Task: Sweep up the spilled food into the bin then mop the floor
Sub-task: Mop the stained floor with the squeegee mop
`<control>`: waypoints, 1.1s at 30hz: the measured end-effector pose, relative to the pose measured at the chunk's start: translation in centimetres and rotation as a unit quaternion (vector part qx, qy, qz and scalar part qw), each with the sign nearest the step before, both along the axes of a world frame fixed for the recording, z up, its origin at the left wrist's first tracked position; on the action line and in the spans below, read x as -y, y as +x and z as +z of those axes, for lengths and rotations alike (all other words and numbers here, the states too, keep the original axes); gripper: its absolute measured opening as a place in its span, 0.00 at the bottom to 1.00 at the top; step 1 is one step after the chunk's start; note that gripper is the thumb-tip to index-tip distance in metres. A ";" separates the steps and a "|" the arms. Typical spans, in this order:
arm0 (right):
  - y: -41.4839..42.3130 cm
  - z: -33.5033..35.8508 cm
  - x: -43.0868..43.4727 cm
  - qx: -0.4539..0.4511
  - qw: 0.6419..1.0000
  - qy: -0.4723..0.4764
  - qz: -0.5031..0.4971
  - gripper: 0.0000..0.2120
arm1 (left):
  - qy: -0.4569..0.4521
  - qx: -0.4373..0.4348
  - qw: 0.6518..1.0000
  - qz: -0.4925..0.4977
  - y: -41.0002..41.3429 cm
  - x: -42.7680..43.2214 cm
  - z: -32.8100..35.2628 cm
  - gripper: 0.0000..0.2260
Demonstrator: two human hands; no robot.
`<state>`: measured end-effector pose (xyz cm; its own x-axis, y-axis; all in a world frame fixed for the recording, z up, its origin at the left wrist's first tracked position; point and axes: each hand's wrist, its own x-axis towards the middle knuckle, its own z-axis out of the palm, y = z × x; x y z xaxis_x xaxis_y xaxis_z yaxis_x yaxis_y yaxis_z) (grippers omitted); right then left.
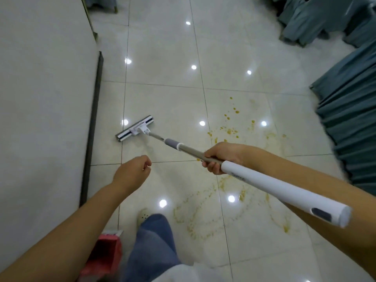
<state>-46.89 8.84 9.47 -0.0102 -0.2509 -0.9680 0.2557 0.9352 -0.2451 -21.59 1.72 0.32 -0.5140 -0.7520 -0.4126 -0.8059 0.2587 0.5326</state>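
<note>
My right hand (220, 157) grips the grey pole of a white flat mop (264, 185), whose thick white handle end points toward the lower right. The mop head (135, 128) rests flat on the tiled floor to the left of the spill, near the wall. Yellow food stains and smears (230, 131) spread over the tiles right of the mop head and beneath my right arm. My left hand (132, 173) hovers below the mop head with fingers curled, holding nothing.
A white wall (44, 98) with a dark baseboard runs along the left. Blue-grey draped fabric (350, 119) lines the right side and the top right. A pink object (103, 255) sits by my leg at the bottom left. My shoe (143, 215) stands on the tiles.
</note>
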 end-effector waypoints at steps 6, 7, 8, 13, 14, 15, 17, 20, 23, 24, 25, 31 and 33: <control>0.1 -4.7 -12.4 -0.001 0.999 -0.012 -0.041 0.07 | -0.016 0.026 0.999 0.010 -4.1 -10.6 -0.3 0.12; -0.1 -5.5 -14.8 0.000 0.999 -0.016 -0.045 0.08 | -0.018 0.035 0.999 0.016 -5.0 -12.8 -0.4 0.12; -0.5 -6.1 -17.2 0.002 0.999 -0.019 -0.047 0.09 | -0.017 0.040 0.999 0.027 -5.9 -15.2 -0.5 0.12; -4.8 -8.8 -30.4 0.009 0.999 -0.031 -0.035 0.07 | 0.016 0.036 0.997 0.066 -10.7 -28.1 -2.6 0.11; -5.9 -9.3 -33.1 0.008 0.999 -0.033 -0.028 0.06 | 0.030 0.034 0.997 0.059 -12.0 -30.7 -3.2 0.11; -7.0 -9.6 -35.7 0.008 0.999 -0.034 -0.018 0.05 | 0.048 0.033 0.997 0.049 -13.2 -33.0 -3.8 0.10; -9.1 -9.8 -40.8 0.000 1.000 -0.028 0.009 0.05 | 0.093 0.031 0.995 0.025 -15.9 -37.4 -5.1 0.07; -12.1 -9.0 -47.7 -0.008 0.999 0.001 0.052 0.07 | 0.183 0.011 0.982 0.046 -20.3 -42.7 -7.1 0.05; -14.0 -8.5 -53.3 -0.011 0.993 0.044 0.106 0.08 | 0.284 0.012 0.950 0.127 -24.8 -46.9 -9.0 0.07; -14.5 -8.5 -54.8 -0.017 0.991 0.060 0.119 0.09 | 0.326 0.013 0.931 0.162 -26.3 -48.2 -9.8 0.07; -14.9 -8.6 -56.1 -0.022 0.989 0.072 0.128 0.09 | 0.377 0.010 0.903 0.205 -27.6 -49.6 -10.4 0.08; -12.4 -11.4 -57.9 -0.088 0.983 0.030 0.156 0.10 | 0.586 -0.127 0.605 0.524 -30.6 -52.8 -13.4 0.08; -10.9 -12.1 -58.0 -0.108 0.976 0.023 0.186 0.13 | 0.585 -0.148 0.525 0.600 -30.2 -52.2 -14.2 0.07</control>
